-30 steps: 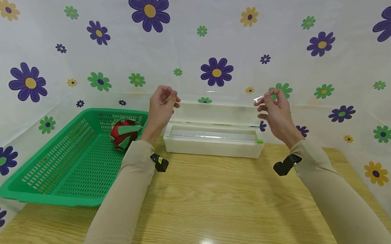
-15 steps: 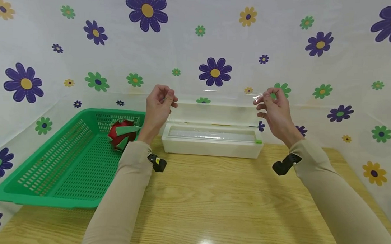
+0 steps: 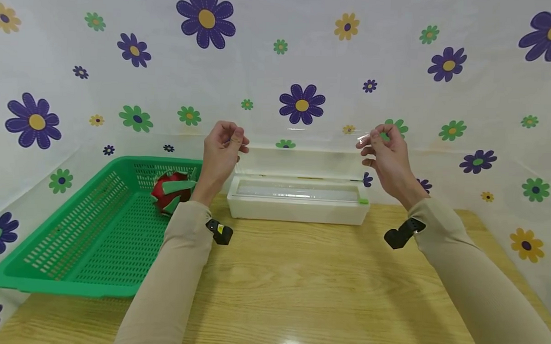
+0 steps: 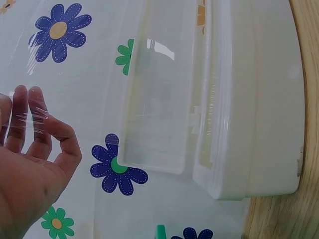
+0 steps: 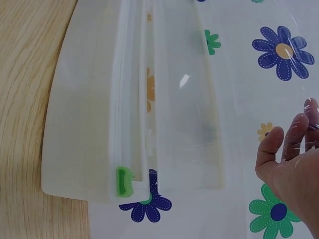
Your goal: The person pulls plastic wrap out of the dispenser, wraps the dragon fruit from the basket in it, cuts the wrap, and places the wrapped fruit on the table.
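Clear cling film [image 3: 362, 139] stretches between my two raised hands, visible mainly by its glints. My left hand [image 3: 221, 152] pinches its left edge between thumb and fingers; my right hand [image 3: 389, 158] pinches the right edge the same way. Just below and between them stands a white cling film dispenser [image 3: 297, 211], its lid [image 3: 298, 163] tipped back. Inside lies the film roll [image 3: 297, 192]. A green slide cutter [image 5: 124, 182] sits at the dispenser's right end. In the left wrist view, film creases cross the left fingers [image 4: 37, 107].
To the left a green plastic basket [image 3: 66, 287] stands on the wooden table [image 3: 294, 284]. A dragon fruit [image 3: 170, 191] lies in its far right corner, partly behind the left forearm. A flower-print sheet [image 3: 261, 65] hangs close behind the dispenser.
The view has shifted slightly, so the basket and dispenser appear a little further left and lower. Both hands keep nearly the same pose, with the film still held between them.
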`<move>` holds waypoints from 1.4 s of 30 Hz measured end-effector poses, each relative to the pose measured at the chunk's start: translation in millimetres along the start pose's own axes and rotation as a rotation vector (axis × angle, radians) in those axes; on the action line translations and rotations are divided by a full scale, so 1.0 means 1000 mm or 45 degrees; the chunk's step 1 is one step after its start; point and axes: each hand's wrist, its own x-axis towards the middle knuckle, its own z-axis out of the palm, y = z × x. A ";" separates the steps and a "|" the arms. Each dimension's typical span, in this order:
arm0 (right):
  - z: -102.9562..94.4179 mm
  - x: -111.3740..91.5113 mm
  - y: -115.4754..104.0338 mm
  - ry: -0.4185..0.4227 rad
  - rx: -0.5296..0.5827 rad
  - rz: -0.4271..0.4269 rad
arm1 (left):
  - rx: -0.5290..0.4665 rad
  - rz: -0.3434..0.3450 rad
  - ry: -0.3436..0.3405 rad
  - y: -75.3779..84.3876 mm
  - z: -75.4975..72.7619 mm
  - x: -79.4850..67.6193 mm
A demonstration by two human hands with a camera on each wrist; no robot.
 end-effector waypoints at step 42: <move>0.002 0.001 -0.010 0.047 0.001 -0.096 | -0.009 0.055 0.068 0.013 0.001 0.004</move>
